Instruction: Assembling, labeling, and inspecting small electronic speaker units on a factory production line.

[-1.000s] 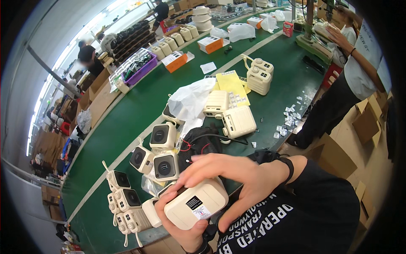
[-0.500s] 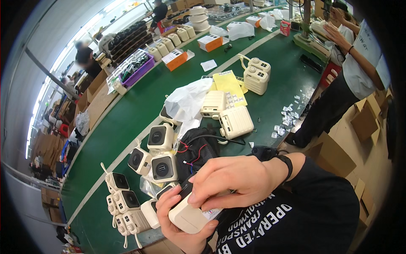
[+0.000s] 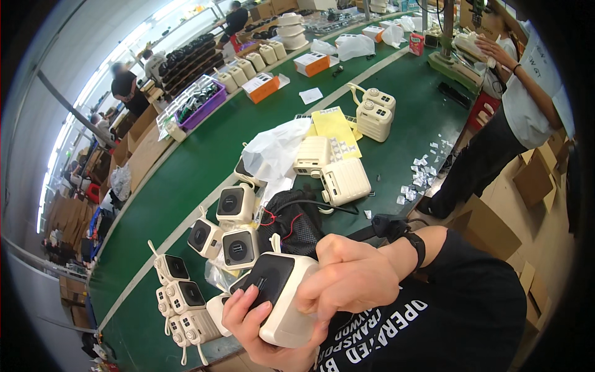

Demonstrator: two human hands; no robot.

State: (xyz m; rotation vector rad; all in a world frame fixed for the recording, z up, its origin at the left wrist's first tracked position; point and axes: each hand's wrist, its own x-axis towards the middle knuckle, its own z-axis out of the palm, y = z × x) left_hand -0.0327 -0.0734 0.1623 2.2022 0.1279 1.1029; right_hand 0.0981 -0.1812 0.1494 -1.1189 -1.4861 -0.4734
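Note:
My left hand (image 3: 254, 325) is closed round a cream portable speaker (image 3: 297, 294) with a black front panel, its fingers lying across that panel. The speaker is tilted close to my body. My right hand (image 3: 356, 276) has its fingers curled and pressed against the speaker's side; its thumb and fingertips are partly hidden. Just beyond lies a black mesh pouch (image 3: 297, 223) with thin red wires on it. Left of the pouch stand more cream speakers, one with a round dark grille (image 3: 240, 247) near my left hand. Two others lie ribbed side up (image 3: 347, 181) behind the pouch.
A green table (image 3: 180, 186) bears yellow sticker sheets (image 3: 334, 133), a white plastic bag (image 3: 273, 149), orange-white boxes (image 3: 262, 87) and paper scraps (image 3: 418, 177). Several speakers (image 3: 186, 294) stand at the left edge. A co-worker (image 3: 527, 105) stands at the right beside a green-based machine (image 3: 455, 68).
The speaker in my hands has turned, so its black front now shows where its cream underside with a label was. My right hand has shifted slightly to the right along it.

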